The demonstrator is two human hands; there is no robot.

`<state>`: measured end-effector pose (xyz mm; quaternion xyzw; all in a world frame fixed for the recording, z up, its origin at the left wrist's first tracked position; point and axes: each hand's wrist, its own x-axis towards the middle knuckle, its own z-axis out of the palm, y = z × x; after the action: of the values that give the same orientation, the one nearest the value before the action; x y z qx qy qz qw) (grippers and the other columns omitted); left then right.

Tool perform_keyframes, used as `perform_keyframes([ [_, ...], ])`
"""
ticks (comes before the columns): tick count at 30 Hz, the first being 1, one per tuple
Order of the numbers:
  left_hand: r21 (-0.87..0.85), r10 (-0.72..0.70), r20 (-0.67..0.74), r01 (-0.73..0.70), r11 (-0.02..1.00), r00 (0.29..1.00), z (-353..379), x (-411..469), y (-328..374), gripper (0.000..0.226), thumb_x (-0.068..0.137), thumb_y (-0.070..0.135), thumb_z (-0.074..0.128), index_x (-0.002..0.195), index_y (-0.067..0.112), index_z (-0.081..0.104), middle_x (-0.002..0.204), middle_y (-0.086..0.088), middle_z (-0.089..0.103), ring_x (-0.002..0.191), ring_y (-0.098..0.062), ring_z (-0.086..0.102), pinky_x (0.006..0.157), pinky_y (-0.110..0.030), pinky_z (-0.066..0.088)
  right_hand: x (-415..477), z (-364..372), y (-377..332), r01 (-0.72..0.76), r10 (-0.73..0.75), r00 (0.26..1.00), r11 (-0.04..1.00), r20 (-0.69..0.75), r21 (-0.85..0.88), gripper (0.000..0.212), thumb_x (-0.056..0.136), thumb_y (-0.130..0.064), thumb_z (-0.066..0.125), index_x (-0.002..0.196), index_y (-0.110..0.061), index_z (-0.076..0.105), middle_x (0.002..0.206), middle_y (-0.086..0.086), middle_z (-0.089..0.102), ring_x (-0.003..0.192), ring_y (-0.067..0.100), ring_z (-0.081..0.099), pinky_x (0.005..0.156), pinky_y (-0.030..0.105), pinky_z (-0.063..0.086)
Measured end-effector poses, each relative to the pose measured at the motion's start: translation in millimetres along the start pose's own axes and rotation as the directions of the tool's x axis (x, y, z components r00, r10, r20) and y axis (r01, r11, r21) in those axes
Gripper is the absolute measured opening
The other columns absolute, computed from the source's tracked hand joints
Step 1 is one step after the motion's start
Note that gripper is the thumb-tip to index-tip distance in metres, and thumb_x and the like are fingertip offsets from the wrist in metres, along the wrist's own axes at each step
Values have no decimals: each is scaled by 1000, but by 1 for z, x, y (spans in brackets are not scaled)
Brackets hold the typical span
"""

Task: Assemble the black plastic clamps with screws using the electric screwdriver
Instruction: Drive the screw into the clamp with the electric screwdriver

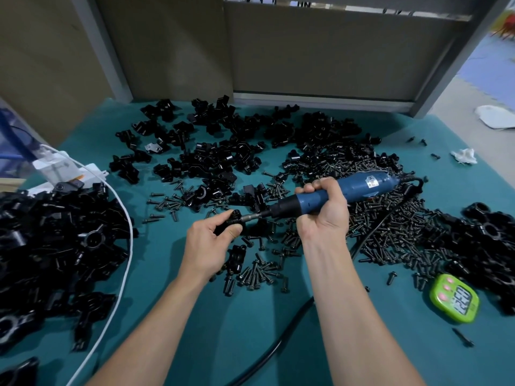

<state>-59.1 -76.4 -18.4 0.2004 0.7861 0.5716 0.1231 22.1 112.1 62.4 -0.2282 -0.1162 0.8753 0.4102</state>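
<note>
Driving a screw into a black plastic clamp (229,224), by the look of it: left hand (207,246) pinching the clamp between thumb and fingers, just above the teal tabletop (195,330), near the middle of the view. Right hand (324,208) wrapping fully around the blue electric screwdriver (328,195), tilting it down and to the left, bit (255,216) meeting the clamp's upper end. Screw itself hiding at the bit tip, too small to make out. Lying all about: loose black screws (390,227) heaped to the right, unassembled clamp parts (223,151) spreading behind, a further clamp (236,259) resting just below the left hand. Probably calling next for keeping bit and screw in line while pressing, then lifting the tool clear and setting the clamp aside. Green timer (454,298) sitting at right.
</note>
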Motion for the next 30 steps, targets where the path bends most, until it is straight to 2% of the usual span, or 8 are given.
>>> perform_keyframes([
  [3, -6, 10, -4, -10, 1000, 1000, 0, 1, 2, 47, 91, 23, 80, 136, 22, 67, 70, 52, 58, 79, -15, 51, 59, -11, 46, 0, -1, 1, 8, -8, 1000, 1000, 4, 12, 22, 88, 10, 58, 82, -11, 53, 63, 3, 53, 51, 17, 51, 60, 30, 50],
  [4, -3, 10, -6, -10, 1000, 1000, 0, 0, 2, 47, 91, 23, 80, 136, 23, 67, 71, 53, 57, 78, -15, 51, 57, -14, 45, 0, -1, 1, 8, -8, 1000, 1000, 7, 16, 22, 87, 10, 58, 82, -11, 53, 63, 3, 53, 52, 17, 51, 60, 30, 50],
  [6, -1, 5, -14, -5, 1000, 1000, 0, 1, 3, 47, 90, 23, 81, 136, 24, 68, 71, 52, 59, 76, -15, 51, 57, -20, 44, -1, -1, 2, 5, -5, 1000, 1000, 14, 22, 23, 87, 10, 58, 80, -11, 54, 63, 3, 53, 51, 17, 51, 60, 30, 50],
  [12, -41, -10, -36, 9, 999, 999, 0, 0, 4, 46, 88, 20, 83, 131, 27, 71, 70, 35, 65, 76, -14, 50, 53, -6, 42, -2, 0, 3, 7, -7, 1000, 1000, 17, 8, 24, 89, 10, 58, 78, -12, 54, 63, 3, 53, 51, 16, 51, 61, 30, 51],
  [15, -63, -6, -40, 4, 998, 999, -1, -1, 7, 46, 85, 18, 86, 127, 27, 73, 89, 34, 68, 67, 9, 60, 61, 2, 43, -1, -1, 2, 0, 0, 1000, 1000, 14, 27, 23, 89, 10, 57, 83, -12, 53, 65, 3, 52, 52, 16, 50, 61, 30, 50],
  [18, -123, -27, -19, 25, 992, 999, -3, -1, 9, 44, 80, 17, 89, 116, 39, 74, 101, 35, 67, 92, 27, 60, 83, -3, 44, 0, -2, 3, -7, 6, 1000, 1000, 4, 26, 22, 91, 9, 56, 84, -11, 52, 64, 4, 51, 53, 16, 50, 61, 32, 50],
  [22, -136, -30, -14, 28, 990, 999, -5, -2, 13, 46, 77, 19, 91, 102, 54, 74, 93, 41, 70, 99, 20, 63, 89, -12, 45, 0, -1, 4, -18, 17, 1000, 999, 18, 27, 23, 92, 9, 55, 82, -12, 51, 64, 3, 51, 54, 16, 49, 62, 32, 49],
  [30, -164, -19, -5, 18, 986, 1000, -7, -3, 16, 49, 77, 18, 91, 96, 61, 76, 93, 21, 79, 91, -12, 75, 87, -31, 60, -1, 0, 4, -25, 24, 999, 1000, 45, 18, 27, 93, 8, 50, 76, -12, 50, 64, 2, 49, 53, 14, 47, 65, 32, 46],
])
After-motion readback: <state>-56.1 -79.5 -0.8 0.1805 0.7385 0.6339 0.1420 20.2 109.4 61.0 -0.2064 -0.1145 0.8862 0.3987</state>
